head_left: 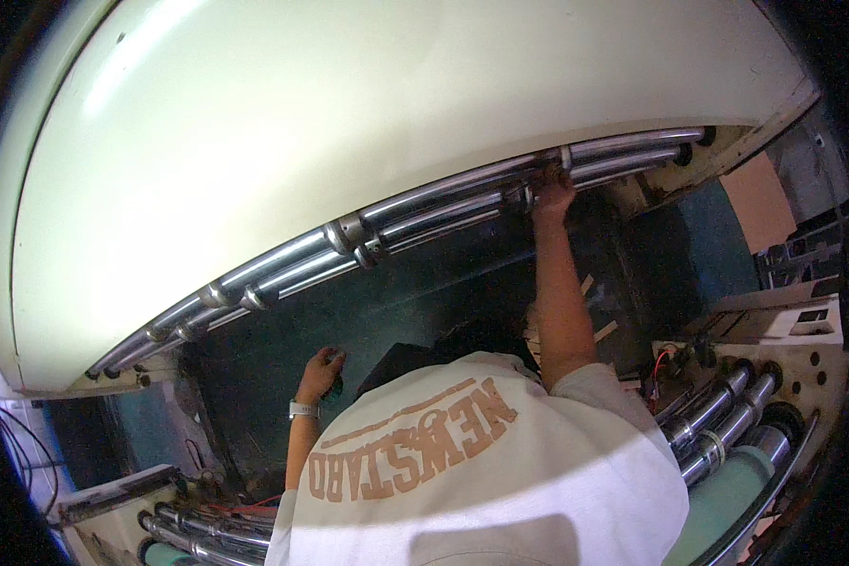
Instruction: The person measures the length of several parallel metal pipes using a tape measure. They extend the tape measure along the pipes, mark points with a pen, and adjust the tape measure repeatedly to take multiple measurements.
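Note:
My right hand [555, 195] is raised to two polished metal shafts that run side by side under a large cream machine cover. Its fingers are curled around a collar [565, 158] on the upper shaft [613, 151], close to the shafts' right end. The lower shaft [443, 219] passes beside the same hand. My left hand [322, 374], with a watch [304, 409] on the wrist, hangs low at my left side, away from the shafts. Its fingers are curled in, and a small dark-green patch shows beside them; what it holds, if anything, is hidden.
More collars [338, 236] sit along both shafts. The cream cover [255, 141] fills the upper view. Behind me on the right are metal shafts [726, 424] and a green roller [736, 500]; similar shafts [208, 538] lie at lower left. Dark cables [28, 453] hang at far left.

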### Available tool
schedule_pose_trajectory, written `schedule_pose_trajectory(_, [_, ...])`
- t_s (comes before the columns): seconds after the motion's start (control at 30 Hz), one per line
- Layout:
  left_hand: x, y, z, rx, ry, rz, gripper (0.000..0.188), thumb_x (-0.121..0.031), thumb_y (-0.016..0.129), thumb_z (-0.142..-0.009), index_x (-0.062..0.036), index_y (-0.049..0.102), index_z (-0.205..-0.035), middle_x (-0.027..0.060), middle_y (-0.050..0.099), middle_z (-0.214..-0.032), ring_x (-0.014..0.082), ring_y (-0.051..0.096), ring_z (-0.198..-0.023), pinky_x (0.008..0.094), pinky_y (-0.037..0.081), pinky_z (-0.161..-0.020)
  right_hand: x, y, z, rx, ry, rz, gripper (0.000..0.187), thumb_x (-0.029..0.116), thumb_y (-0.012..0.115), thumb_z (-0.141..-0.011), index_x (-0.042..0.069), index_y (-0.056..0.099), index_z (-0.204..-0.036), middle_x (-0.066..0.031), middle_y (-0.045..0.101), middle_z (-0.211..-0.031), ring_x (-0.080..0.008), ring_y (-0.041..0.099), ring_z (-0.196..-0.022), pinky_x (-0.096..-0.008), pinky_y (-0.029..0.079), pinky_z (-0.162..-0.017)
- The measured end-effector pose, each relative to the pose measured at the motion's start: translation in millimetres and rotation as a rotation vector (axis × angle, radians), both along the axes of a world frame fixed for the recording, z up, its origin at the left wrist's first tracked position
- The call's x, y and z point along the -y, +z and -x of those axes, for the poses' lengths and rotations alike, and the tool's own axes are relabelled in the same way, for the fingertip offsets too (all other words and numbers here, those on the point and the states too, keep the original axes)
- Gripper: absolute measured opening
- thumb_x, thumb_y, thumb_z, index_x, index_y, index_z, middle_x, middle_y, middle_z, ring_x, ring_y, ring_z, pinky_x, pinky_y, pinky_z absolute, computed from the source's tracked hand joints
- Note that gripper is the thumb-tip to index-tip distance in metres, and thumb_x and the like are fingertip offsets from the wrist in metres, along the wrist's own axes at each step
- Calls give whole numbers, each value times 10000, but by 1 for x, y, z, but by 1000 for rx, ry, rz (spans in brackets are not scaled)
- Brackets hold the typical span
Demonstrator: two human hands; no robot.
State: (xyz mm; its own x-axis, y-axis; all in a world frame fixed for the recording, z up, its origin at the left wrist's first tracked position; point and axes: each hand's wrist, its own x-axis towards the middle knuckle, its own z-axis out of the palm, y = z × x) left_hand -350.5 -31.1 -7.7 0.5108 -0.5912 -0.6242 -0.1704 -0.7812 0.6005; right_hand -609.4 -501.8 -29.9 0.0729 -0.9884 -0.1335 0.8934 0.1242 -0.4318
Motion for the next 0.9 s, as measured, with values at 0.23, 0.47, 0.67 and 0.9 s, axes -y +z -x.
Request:
schedule_pose_trajectory(0.23, [-4,-5,15,93,-10,97,385,-280,561,-820,20,545,-1059,135,620,-830,201,586,-735,301,447,-678,184,-40,142,-2070,-569,440,287,298,516,-844,70,546,-1016,-95,607,-876,-207,575,-649,-342,453,-515])
schedule_pose_trajectory(0.47, [-13,-31,12,52,12,175,366,-271,565,-819,28,551,-1029,131,622,-837,200,587,-750,302,449,-678,165,19,144,-2740,-58,193,282,296,524,-840,88,601,-1014,-104,621,-899,-189,580,-741,-326,490,-629])
schedule_pose_trajectory(0.67, [33,-2,35,89,-77,168,385,-285,562,-829,43,538,-1030,137,620,-857,204,586,-765,298,447,-676,127,19,130,-1347,-106,64,296,254,506,-840,25,594,-1005,-111,633,-820,-189,600,-690,-335,478,-543])
schedule_pose_trajectory(0.9, [104,40,57,-24,-154,257,412,-276,576,-834,40,501,-1087,133,605,-879,171,562,-798,279,437,-697,150,-44,174,-1139,-84,87,242,228,458,-898,42,570,-1004,-64,593,-763,-164,525,-610,-322,420,-523])
